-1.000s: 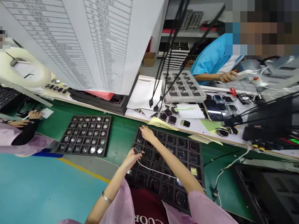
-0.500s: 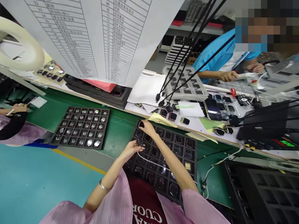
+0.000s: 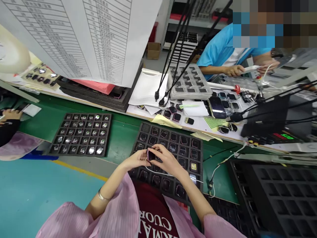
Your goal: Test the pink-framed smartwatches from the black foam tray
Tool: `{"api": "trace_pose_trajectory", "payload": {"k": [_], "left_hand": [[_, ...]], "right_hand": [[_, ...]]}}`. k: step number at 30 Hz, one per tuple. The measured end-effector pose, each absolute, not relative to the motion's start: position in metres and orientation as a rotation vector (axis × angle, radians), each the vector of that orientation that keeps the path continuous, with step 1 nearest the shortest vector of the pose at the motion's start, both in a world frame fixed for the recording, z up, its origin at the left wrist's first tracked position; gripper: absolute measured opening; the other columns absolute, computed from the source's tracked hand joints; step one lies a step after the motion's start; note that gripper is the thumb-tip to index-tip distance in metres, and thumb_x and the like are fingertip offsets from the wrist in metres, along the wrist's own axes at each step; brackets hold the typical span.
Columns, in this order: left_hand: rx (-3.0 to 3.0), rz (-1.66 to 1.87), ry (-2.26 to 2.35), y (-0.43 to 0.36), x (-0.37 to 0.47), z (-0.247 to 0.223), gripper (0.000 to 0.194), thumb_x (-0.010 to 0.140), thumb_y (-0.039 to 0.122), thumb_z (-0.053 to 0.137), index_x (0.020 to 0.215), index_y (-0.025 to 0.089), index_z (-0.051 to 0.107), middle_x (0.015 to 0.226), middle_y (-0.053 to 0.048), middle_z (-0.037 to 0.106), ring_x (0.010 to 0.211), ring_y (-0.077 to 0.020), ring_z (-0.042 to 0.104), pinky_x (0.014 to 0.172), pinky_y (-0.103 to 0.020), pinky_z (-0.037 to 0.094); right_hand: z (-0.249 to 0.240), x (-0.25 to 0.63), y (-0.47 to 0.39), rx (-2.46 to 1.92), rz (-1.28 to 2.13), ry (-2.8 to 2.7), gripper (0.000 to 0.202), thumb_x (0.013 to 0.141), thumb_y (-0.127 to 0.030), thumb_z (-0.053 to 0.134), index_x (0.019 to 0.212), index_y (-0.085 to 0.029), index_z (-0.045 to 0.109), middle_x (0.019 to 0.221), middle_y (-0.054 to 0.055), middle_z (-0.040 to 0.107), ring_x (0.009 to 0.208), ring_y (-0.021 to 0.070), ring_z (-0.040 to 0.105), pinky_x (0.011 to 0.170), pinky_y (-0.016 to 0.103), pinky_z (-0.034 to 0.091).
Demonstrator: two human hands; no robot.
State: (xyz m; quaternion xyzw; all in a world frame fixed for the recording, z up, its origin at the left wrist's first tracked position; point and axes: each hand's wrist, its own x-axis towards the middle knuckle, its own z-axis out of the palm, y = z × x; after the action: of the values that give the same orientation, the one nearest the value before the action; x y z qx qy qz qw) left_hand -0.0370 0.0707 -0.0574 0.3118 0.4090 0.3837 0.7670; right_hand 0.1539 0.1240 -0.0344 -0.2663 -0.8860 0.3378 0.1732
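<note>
My right hand (image 3: 166, 158) grips a smartwatch body (image 3: 150, 155) with a dark face and pinkish edge, held up over the tray. Against it from the left is my left hand (image 3: 137, 159), fingers closed on the end of a white charging cable (image 3: 158, 172). The cable's head is mostly hidden by the watch and fingers. Below lies a black foam tray (image 3: 201, 145) of watch bodies in square pockets. The pocket (image 3: 146, 127) at its far left corner holds no watch. One watch (image 3: 193, 166) has a yellow face.
A second foam tray (image 3: 108, 132) of watches sits left on the green bench (image 3: 121, 132). Stacked black trays (image 3: 279, 185) stand at right. A printed sheet (image 3: 99, 39) and black cables (image 3: 173, 56) hang ahead. Across the shelf, a person in blue (image 3: 215, 49) handles a white device.
My right hand has lifted a watch from the far left corner pocket and brought it to my left hand and the cable's head. The view has shifted slightly.
</note>
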Motion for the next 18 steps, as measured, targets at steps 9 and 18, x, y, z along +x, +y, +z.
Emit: {"api": "trace_pose_trajectory", "payload": {"k": [9,18], "left_hand": [[0.776,0.832,1.032,0.051,-0.023,-0.042,0.047,0.073,0.048,0.074,0.099,0.013,0.057,0.065,0.001,0.061,0.055,-0.0157,0.062,0.052,-0.026,0.047],[0.823,0.833,1.059,0.038,-0.022,-0.014,0.042,0.075,0.051,0.069,0.082,0.013,0.055,0.048,0.007,0.046,0.038,-0.0059,0.036,0.039,-0.02,0.023]], "right_hand": [[-0.024,0.152,0.102,-0.72,0.925,-2.488,0.042,0.089,-0.018,0.06,0.13,-0.017,0.054,0.115,0.017,0.056,0.103,0.0322,0.057,0.087,0.052,0.051],[-0.011,0.154,0.094,-0.624,1.126,-2.219,0.044,0.086,-0.019,0.064,0.129,-0.021,0.051,0.106,0.008,0.055,0.096,0.0207,0.059,0.082,0.034,0.053]]}}
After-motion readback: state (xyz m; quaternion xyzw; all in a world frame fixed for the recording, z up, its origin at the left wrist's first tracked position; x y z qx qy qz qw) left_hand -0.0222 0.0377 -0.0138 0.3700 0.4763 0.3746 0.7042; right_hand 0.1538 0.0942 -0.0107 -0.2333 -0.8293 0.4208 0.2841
